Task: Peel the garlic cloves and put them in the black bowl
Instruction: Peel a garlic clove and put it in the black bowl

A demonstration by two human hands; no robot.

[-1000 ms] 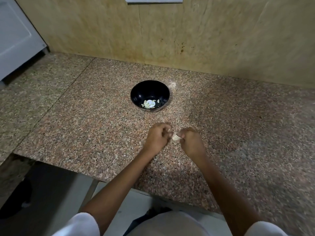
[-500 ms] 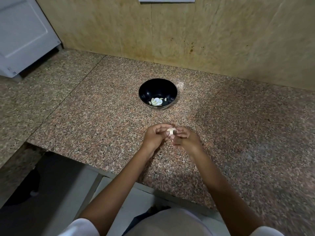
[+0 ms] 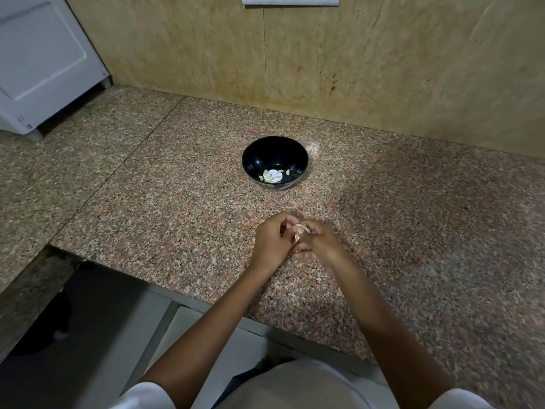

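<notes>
Head view: a garlic clove [image 3: 298, 237] sits pinched between the two hands just above the counter, in front of the person and nearer to them than the bowl. Only a small pale sliver of it shows between the fingers, so how much skin remains on it cannot be told. The left hand [image 3: 272, 243] curls its fingers round the clove from the left, knuckles up. The right hand [image 3: 321, 243] meets it from the right, fingers bent in on the same clove, and the two hands touch at the fingertips.

Beyond the hands, well apart from them, the black bowl [image 3: 265, 154] stands upright on the granite counter [image 3: 165, 202]. Several peeled cloves [image 3: 269, 176] lie in its bottom, gathered round a bright white spot.

The counter runs back to a beige tiled wall [image 3: 339, 60] marked with a few dark specks. A white panelled appliance [image 3: 41, 60] stands at the far left corner, and the lower edge of a white fitting [image 3: 290, 0] shows at the top of the wall. Both forearms are bare, with white sleeves [image 3: 144, 397] at the bottom edge.
</notes>
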